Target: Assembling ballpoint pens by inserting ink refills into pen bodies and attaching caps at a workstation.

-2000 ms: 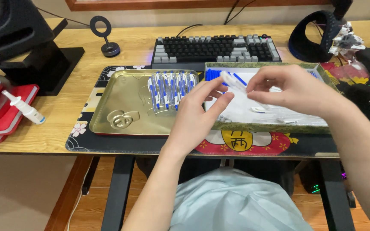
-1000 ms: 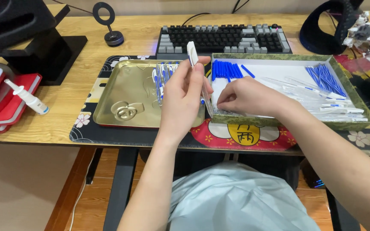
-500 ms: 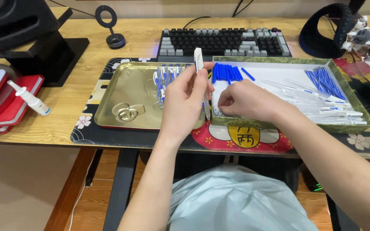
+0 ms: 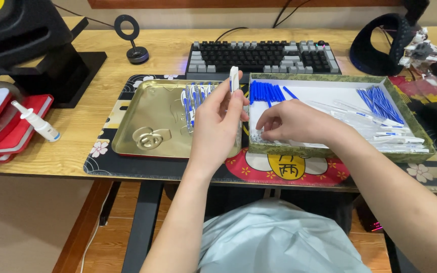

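While the left hand (image 4: 217,124) is raised over the right edge of the gold metal tray (image 4: 147,114), its thumb and fingertips pinch a small white pen barrel (image 4: 234,79), held upright so that its top stands clear above the fingers. To the right, the right hand (image 4: 290,122) rests palm down inside the near left corner of the shallow green-rimmed box (image 4: 330,151), fingers curled onto the small parts lying there; whether they grip one cannot be told. Blue refills (image 4: 265,91) lie in a row at the far left of the box, a second bundle of blue refills (image 4: 379,103) lies toward its right side, and clear barrels (image 4: 390,137) are spread near its right edge. Assembled white-and-blue pens (image 4: 194,98) lie in the far right part of the tray. Both containers sit on a patterned desk mat (image 4: 108,163). Beyond them stands a black-and-grey keyboard (image 4: 263,56). On the left of the wooden desk (image 4: 77,129) a white spray bottle (image 4: 37,122) lies beside a red case (image 4: 13,136).
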